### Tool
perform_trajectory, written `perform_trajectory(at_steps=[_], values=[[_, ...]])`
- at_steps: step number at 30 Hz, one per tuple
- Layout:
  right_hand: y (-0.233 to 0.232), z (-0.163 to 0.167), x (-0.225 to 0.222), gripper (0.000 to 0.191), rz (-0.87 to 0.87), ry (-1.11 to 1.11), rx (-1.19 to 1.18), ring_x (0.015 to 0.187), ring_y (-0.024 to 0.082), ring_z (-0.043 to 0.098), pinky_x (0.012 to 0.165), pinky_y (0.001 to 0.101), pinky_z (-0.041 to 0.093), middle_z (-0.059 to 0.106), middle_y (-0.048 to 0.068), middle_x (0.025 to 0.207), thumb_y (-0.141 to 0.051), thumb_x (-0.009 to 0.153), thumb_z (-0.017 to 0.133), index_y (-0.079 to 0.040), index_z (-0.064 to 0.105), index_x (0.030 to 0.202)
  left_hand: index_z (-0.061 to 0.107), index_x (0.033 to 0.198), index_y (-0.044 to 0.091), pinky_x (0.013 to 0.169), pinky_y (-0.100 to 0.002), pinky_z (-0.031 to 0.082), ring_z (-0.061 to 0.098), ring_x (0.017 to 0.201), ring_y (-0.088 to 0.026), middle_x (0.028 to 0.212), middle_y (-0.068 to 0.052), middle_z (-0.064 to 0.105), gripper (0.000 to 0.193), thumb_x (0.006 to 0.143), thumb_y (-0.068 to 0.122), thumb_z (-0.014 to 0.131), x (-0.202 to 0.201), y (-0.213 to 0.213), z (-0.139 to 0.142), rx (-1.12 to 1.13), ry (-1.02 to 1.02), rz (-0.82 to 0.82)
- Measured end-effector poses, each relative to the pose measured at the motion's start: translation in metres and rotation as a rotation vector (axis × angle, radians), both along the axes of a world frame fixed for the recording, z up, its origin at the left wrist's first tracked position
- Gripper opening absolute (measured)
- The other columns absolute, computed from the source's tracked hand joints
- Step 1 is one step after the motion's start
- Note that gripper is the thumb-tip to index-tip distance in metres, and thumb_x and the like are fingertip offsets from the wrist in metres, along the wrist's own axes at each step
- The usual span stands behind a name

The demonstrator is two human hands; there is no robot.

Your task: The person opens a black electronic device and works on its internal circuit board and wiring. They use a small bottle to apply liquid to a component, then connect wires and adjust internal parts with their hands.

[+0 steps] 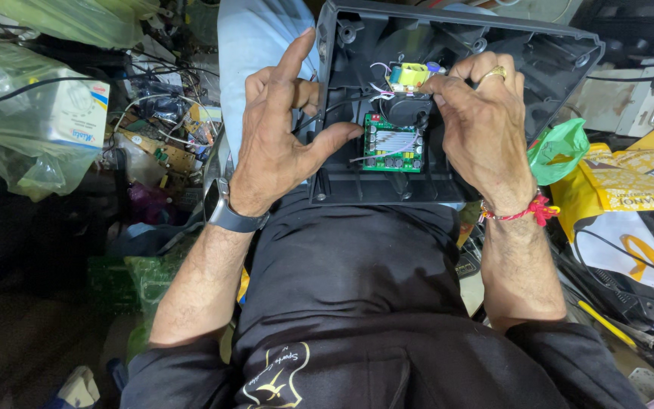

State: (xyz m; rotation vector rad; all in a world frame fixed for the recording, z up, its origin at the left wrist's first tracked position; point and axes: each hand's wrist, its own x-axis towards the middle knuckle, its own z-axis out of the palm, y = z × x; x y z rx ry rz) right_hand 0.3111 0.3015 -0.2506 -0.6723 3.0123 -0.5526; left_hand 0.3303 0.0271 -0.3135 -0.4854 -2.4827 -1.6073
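On the person's lap, resting against the black shirt, sits an opened dark plastic housing (539, 60), its hollow inside turned up toward the camera. Left hand (285, 125) braces the housing's left edge: fingers spread and half curled, index raised upward, thumb stretched right so its tip lies just beside the green circuit board (393, 144) seated low in the shell. A dark wristwatch (228, 214) bands that wrist; forearm runs down and left, sleeve pushed up near the elbow. Right hand (482, 129) arches over the housing's middle, fingers bent and drawn together, fingertips pinching at the white wires beside a yellow connector block (409, 74) above the board. Gold ring (496, 73) on one finger, red thread bracelet (527, 212) at the wrist. Right forearm drops straight down. Clutter around: green plastic bag (562, 148) right, loose boards and cables left.
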Motion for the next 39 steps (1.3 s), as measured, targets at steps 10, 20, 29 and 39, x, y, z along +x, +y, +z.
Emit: perform_trajectory(at_steps=[10, 20, 29, 39], values=[[0.0007, -0.0003, -0.0005, 0.024, -0.002, -0.012, -0.02, 0.109, 0.025, 0.053, 0.095, 0.0386, 0.041, 0.059, 0.004, 0.106, 0.005, 0.096, 0.075, -0.01, 0.077, 0.115, 0.029, 0.159, 0.01, 0.104, -0.032, 0.038, 0.056, 0.096, -0.013, 0.085, 0.005, 0.059, 0.104, 0.088, 0.042, 0.097, -0.0008, 0.0017, -0.0038, 0.01, 0.012, 0.006], [0.0017, -0.0026, -0.0019, 0.023, 0.0, -0.01, -0.025, 0.109, 0.025, 0.053, 0.094, 0.0375, 0.041, 0.059, 0.004, 0.106, 0.005, 0.096, 0.075, -0.01, 0.077, 0.113, 0.028, 0.16, 0.012, 0.104, -0.032, 0.038, 0.054, 0.099, -0.014, 0.088, 0.004, 0.059, 0.104, 0.089, 0.04, 0.098, -0.0007, -0.001, -0.0035, -0.002, 0.014, -0.006], [0.0024, -0.0028, -0.0021, 0.02, 0.02, -0.001, -0.008, 0.109, 0.025, 0.053, 0.096, 0.0395, 0.04, 0.059, 0.004, 0.107, 0.003, 0.097, 0.076, -0.009, 0.076, 0.113, 0.028, 0.16, 0.011, 0.103, -0.032, 0.039, 0.054, 0.099, -0.014, 0.087, 0.004, 0.058, 0.103, 0.089, 0.043, 0.097, 0.0001, -0.0019, -0.0062, -0.009, -0.006, -0.003], [0.0024, -0.0031, -0.0033, 0.022, 0.028, -0.001, -0.015, 0.11, 0.025, 0.053, 0.097, 0.0395, 0.041, 0.06, 0.005, 0.108, 0.005, 0.097, 0.075, -0.008, 0.076, 0.114, 0.028, 0.16, 0.012, 0.104, -0.033, 0.039, 0.054, 0.099, -0.014, 0.085, 0.004, 0.059, 0.102, 0.09, 0.042, 0.096, -0.0006, -0.0018, -0.0067, 0.003, -0.016, -0.004]])
